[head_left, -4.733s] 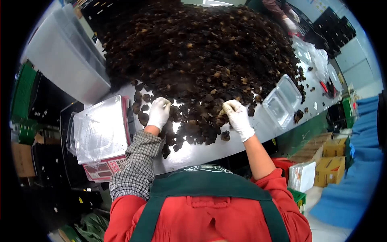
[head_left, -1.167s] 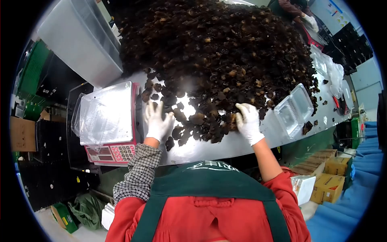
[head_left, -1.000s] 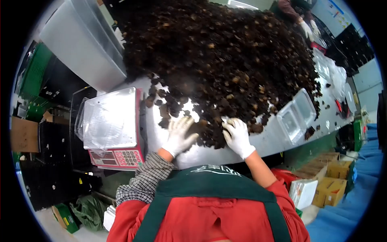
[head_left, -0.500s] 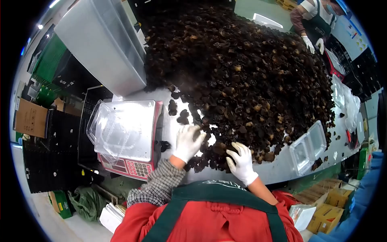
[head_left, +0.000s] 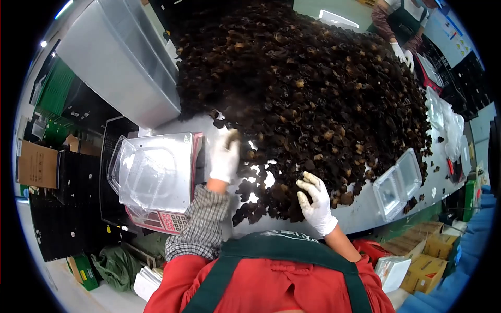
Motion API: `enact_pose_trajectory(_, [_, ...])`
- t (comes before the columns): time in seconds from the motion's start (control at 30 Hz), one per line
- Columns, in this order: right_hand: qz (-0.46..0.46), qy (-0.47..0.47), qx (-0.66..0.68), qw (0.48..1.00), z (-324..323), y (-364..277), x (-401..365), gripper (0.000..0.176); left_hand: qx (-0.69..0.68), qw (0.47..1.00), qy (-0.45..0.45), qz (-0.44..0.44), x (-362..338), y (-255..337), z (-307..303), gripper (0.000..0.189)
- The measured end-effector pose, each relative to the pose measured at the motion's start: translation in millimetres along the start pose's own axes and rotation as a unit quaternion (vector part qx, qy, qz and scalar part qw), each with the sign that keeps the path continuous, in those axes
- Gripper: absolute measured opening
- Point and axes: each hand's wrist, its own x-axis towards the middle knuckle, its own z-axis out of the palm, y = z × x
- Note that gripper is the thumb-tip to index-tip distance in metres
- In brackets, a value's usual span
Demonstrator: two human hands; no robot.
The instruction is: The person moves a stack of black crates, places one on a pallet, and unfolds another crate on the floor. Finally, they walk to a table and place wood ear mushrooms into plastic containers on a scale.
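Note:
A big heap of dark wood ear mushrooms (head_left: pixel 313 99) covers the table. My left hand (head_left: pixel 224 159), in a white glove, reaches forward at the heap's left edge, beside the scale. Its fingers point ahead, slightly blurred, and nothing shows in them. Near the front edge of the heap, my right hand (head_left: pixel 316 206), also gloved, is open with fingers apart and holds nothing. The scale (head_left: pixel 177 172) has a red body and a metal pan, with clear plastic clamshell boxes (head_left: pixel 148 177) on it.
Tall plastic bins (head_left: pixel 122 62) stand behind the scale. An open clear clamshell (head_left: pixel 397 183) lies on the right, with plastic bags (head_left: pixel 448 122) beyond. A co-worker (head_left: pixel 402 23) with white gloves stands at the far right by another scale (head_left: pixel 430 73). Cardboard boxes (head_left: pixel 430 271) sit below.
My left hand has moved forward and left, away from the front pieces. My right hand stays nearly in place, fingers lifted a little. The view has shifted slightly.

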Motion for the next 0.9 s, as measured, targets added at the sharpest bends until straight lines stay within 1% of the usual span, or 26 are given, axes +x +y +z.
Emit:
enact_pose_trajectory(0.03, [0.02,-0.005,0.071,0.997,-2,-3,3,0.03,-0.045,0.996,-0.071,0.024,-19,14,7,0.022])
enact_pose_trajectory(0.07, [0.127,-0.024,0.225,0.966,0,-10,2,0.035,-0.09,0.985,-0.141,0.048,-40,27,13,0.023])
enact_pose_trajectory(0.13, [0.226,-0.026,0.385,0.894,1,-22,2,0.039,-0.065,0.97,-0.194,0.134,-82,64,21,0.028])
enact_pose_trajectory(0.17, [0.236,-0.008,0.421,0.876,5,-21,-3,0.038,-0.056,0.968,-0.197,0.144,-96,68,28,0.033])
enact_pose_trajectory(0.23, [0.251,0.0,0.355,0.901,13,-10,-14,0.034,-0.052,0.962,-0.215,0.159,-116,60,42,0.046])
enact_pose_trajectory(0.27, [0.259,0.005,0.319,0.912,18,-1,-19,0.033,-0.048,0.958,-0.228,0.167,-120,58,44,0.045])
enact_pose_trajectory(0.3, [0.279,0.021,0.272,0.921,26,10,-24,0.028,-0.051,0.96,-0.227,0.157,-124,55,48,0.045])
enact_pose_trajectory(0.33, [0.268,0.03,0.24,0.933,28,6,-19,0.023,-0.048,0.962,-0.225,0.148,-125,52,47,0.045])
enact_pose_trajectory(0.37, [0.253,0.041,0.247,0.934,33,9,-20,0.02,-0.053,0.96,-0.244,0.127,-127,51,46,0.045])
enact_pose_trajectory(0.4, [0.238,0.052,0.255,0.936,38,12,-20,0.018,-0.051,0.96,-0.242,0.129,-129,52,45,0.046])
enact_pose_trajectory(0.43, [0.216,0.061,0.242,0.944,30,-4,-13,0.014,-0.046,0.961,-0.238,0.13,-131,53,42,0.046])
enact_pose_trajectory(0.47, [0.218,0.078,0.326,0.917,34,-4,-12,0.013,-0.041,0.962,-0.234,0.13,-131,54,39,0.047])
enact_pose_trajectory(0.5, [0.213,0.099,0.29,0.928,30,-6,-10,0.013,-0.067,0.96,-0.254,0.097,-131,51,35,0.048])
enact_pose_trajectory(0.53, [0.209,0.12,0.254,0.937,21,-7,-9,0.013,-0.019,0.963,-0.242,0.115,-127,56,27,0.052])
enact_pose_trajectory(0.57, [0.228,0.156,0.254,0.927,6,-8,-11,0.012,0.007,0.966,-0.22,0.139,-125,55,22,0.055])
enact_pose_trajectory(0.6, [0.23,0.182,0.194,0.936,-15,-8,-18,0.011,0.034,0.966,-0.198,0.162,-122,52,15,0.057])
enact_pose_trajectory(0.63, [0.212,0.174,0.105,0.956,-46,-18,-29,0.01,0.063,0.968,-0.192,0.152,-117,46,5,0.06])
enact_pose_trajectory(0.67, [0.234,0.181,0.134,0.946,-64,-2,-52,0.009,0.094,0.974,-0.167,0.121,-115,39,-8,0.059])
enact_pose_trajectory(0.7, [0.19,0.189,0.035,0.963,-84,12,-78,0.009,0.124,0.978,-0.142,0.091,-113,30,-25,0.057])
enact_pose_trajectory(0.73, [0.274,0.186,0.013,0.943,-105,-1,-97,0.009,0.139,0.98,-0.117,0.079,-113,8,-39,0.057])
enact_pose_trajectory(0.77, [0.253,0.165,-0.056,0.952,-120,16,-130,0.013,0.195,0.974,-0.08,0.081,-117,-17,-52,0.06])
enact_pose_trajectory(0.8, [0.231,0.142,-0.125,0.954,-134,34,-161,0.016,0.243,0.966,-0.089,0.028,-119,-27,-66,0.064])
enact_pose_trajectory(0.87, [0.269,0.127,-0.272,0.915,-142,41,-195,0.028,0.266,0.96,-0.072,-0.047,-123,-43,-68,0.066])
enact_pose_trajectory(0.9, [0.329,0.154,-0.195,0.911,-138,38,-204,0.039,0.243,0.955,-0.122,-0.119,-122,-45,-62,0.068])
